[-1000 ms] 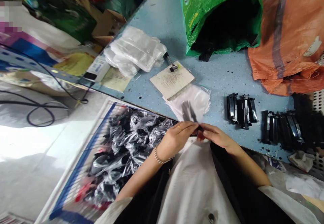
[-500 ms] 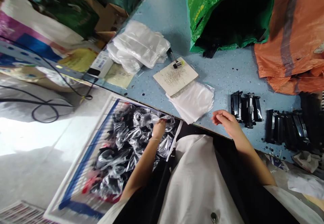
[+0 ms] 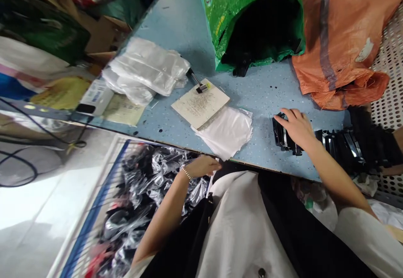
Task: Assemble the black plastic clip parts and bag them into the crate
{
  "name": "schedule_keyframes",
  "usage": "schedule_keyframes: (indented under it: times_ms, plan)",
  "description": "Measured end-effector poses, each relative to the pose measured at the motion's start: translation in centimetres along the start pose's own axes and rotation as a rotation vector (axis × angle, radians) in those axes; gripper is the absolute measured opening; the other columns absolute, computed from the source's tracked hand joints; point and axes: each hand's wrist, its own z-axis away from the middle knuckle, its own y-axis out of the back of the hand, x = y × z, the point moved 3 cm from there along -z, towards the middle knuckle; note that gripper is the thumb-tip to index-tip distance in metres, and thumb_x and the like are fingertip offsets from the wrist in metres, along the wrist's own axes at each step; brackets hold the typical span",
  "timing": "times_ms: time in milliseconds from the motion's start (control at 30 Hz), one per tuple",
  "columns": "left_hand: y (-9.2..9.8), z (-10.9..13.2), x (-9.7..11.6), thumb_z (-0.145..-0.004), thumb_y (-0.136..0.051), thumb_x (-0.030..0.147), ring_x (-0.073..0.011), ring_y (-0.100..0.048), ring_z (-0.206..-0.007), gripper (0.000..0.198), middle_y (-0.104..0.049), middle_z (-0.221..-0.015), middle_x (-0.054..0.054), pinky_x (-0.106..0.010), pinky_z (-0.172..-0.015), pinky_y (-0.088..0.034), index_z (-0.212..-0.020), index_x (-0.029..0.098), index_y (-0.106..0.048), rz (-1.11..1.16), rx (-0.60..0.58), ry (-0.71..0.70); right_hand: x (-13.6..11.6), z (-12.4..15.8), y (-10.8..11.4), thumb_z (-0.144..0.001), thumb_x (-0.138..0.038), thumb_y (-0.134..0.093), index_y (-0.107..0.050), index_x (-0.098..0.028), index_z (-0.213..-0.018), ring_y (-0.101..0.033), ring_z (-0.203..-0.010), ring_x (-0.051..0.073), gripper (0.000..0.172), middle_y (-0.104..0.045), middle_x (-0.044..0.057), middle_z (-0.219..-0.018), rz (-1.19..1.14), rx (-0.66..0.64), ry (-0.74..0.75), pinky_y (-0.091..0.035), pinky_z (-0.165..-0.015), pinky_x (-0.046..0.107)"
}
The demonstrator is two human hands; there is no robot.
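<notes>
My right hand (image 3: 297, 128) lies on a small cluster of black plastic parts (image 3: 281, 137) on the blue speckled table (image 3: 176, 30). Its fingers are spread over the parts, and I see no grip. A longer row of the same black parts (image 3: 344, 144) runs to the right of it. My left hand (image 3: 201, 167) hovers at the table's near edge, just below a stack of clear plastic bags (image 3: 228, 130). It holds nothing, and its fingers point right. Below it is a white and blue wire bin (image 3: 94, 211) with several bagged black parts (image 3: 157, 177).
A green woven sack (image 3: 226, 1) lies open at the back with dark parts inside, and an orange sack (image 3: 340, 39) sits beside it. A notepad (image 3: 200, 103), a binder clip (image 3: 201, 87) and a heap of clear bags (image 3: 147, 70) are at the centre left. Cables (image 3: 19, 164) cross the floor.
My left hand dropped a bagged part into the bin and came back up to the table edge. My right hand moved right onto the cluster of black parts.
</notes>
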Motion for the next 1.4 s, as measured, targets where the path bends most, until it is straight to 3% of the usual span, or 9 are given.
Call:
schedule_keyframes:
  times_ms: [67, 233, 367, 533, 800, 967, 1167, 1300, 1400]
  plan:
    - [0.0, 0.1, 4.6, -0.095, -0.058, 0.049, -0.0149, -0.064, -0.056, 0.035, -0.07, -0.066, -0.001, -0.024, -0.059, -0.052, -0.089, 0.022, -0.08, 0.138, -0.074, -0.198, -0.1, -2.2, -0.5, -0.093, -0.005, -0.046, -0.07, -0.022, -0.121, -0.05, -0.127, 0.036, 0.04, -0.057, 0.013, -0.147, 0.077, -0.096, 0.12, -0.045, -0.095, 0.051]
    - [0.4, -4.6, 12.2, -0.093, -0.063, 0.019, -0.0254, -0.068, -0.099, 0.012, -0.07, -0.1, -0.014, -0.039, -0.092, -0.056, -0.095, 0.016, -0.075, -0.116, 0.563, -0.281, -1.0, -3.8, -0.2, -0.094, -0.012, -0.057, -0.071, -0.021, -0.105, -0.061, -0.102, 0.027, 0.02, -0.073, 0.01, -0.112, 0.022, -0.231, 0.261, -0.046, -0.082, 0.038]
    - [0.5, -8.2, 11.2, -0.083, -0.066, 0.007, -0.0228, -0.065, -0.091, 0.014, -0.066, -0.091, -0.01, -0.036, -0.083, -0.056, -0.073, 0.016, -0.064, -0.012, 0.62, -0.168, 0.3, -0.8, 0.2, -0.093, -0.028, -0.063, -0.07, -0.021, -0.103, -0.065, -0.094, 0.025, 0.014, -0.073, 0.009, -0.104, -0.29, -0.235, 0.013, -0.048, -0.077, 0.036]
    - [2.0, -8.6, 7.8, -0.082, -0.07, 0.019, -0.0136, -0.059, -0.059, 0.012, -0.062, -0.067, 0.002, -0.026, -0.059, -0.05, -0.077, 0.018, -0.059, 0.514, 0.554, -0.041, -2.1, 3.7, -2.8, -0.078, -0.046, -0.074, -0.069, -0.02, -0.089, -0.061, -0.065, 0.017, 0.029, -0.069, 0.002, -0.076, -1.233, -0.274, -0.465, -0.048, -0.061, 0.03]
    - [2.7, -7.2, 7.7, -0.088, -0.049, 0.006, -0.0208, -0.067, -0.121, 0.037, -0.071, -0.127, -0.012, -0.037, -0.108, -0.054, -0.117, 0.015, -0.07, 0.142, 0.659, -0.352, -12.1, 6.2, -8.9, -0.063, -0.025, -0.082, -0.064, -0.019, -0.074, -0.045, -0.051, 0.007, 0.022, -0.066, 0.001, -0.067, -2.142, -0.656, -0.799, -0.031, -0.042, 0.017]
    - [1.9, -4.7, 8.9, -0.089, -0.042, 0.0, -0.0221, -0.056, -0.138, 0.06, -0.057, -0.148, -0.016, -0.04, -0.118, -0.048, -0.146, 0.016, -0.053, -0.016, 0.696, -0.52, -12.1, 5.4, -10.0, -0.063, -0.02, -0.08, -0.066, -0.015, -0.088, -0.048, -0.055, 0.006, 0.029, -0.069, 0.006, -0.077, -2.19, -0.711, -0.827, -0.035, -0.042, 0.015]
    - [-1.6, 0.2, 14.1, -0.094, -0.034, -0.001, -0.0215, -0.048, -0.146, 0.075, -0.047, -0.157, -0.015, -0.039, -0.118, -0.05, -0.164, 0.023, -0.021, -0.083, 0.464, -0.871, -12.6, 3.1, -9.0, -0.071, -0.034, -0.083, -0.061, -0.021, -0.08, -0.05, -0.059, 0.01, 0.027, -0.06, -0.003, -0.069, -2.058, -0.397, -0.765, -0.043, -0.049, 0.02]
    - [-1.5, 2.4, 15.6, -0.098, -0.047, 0.012, -0.0242, -0.057, -0.138, 0.059, -0.059, -0.142, -0.019, -0.039, -0.113, -0.054, -0.156, 0.015, -0.036, -0.168, 0.5, -0.827, -13.8, 3.1, -5.7, -0.08, -0.04, -0.078, -0.066, -0.022, -0.09, -0.061, -0.076, 0.016, 0.024, -0.066, -0.001, -0.083, -1.671, -0.177, -0.56, -0.053, -0.067, 0.028]
    - [0.0, 5.3, 13.9, -0.1, -0.054, 0.019, -0.0206, -0.068, -0.121, 0.04, -0.071, -0.124, -0.011, -0.035, -0.106, -0.058, -0.14, 0.018, -0.055, -0.259, 0.541, -0.703, -15.0, 3.7, -3.5, -0.083, -0.039, -0.076, -0.069, -0.024, -0.108, -0.067, -0.089, 0.018, 0.03, -0.072, 0.002, -0.1, -1.611, -0.363, -0.373, -0.056, -0.084, 0.033]
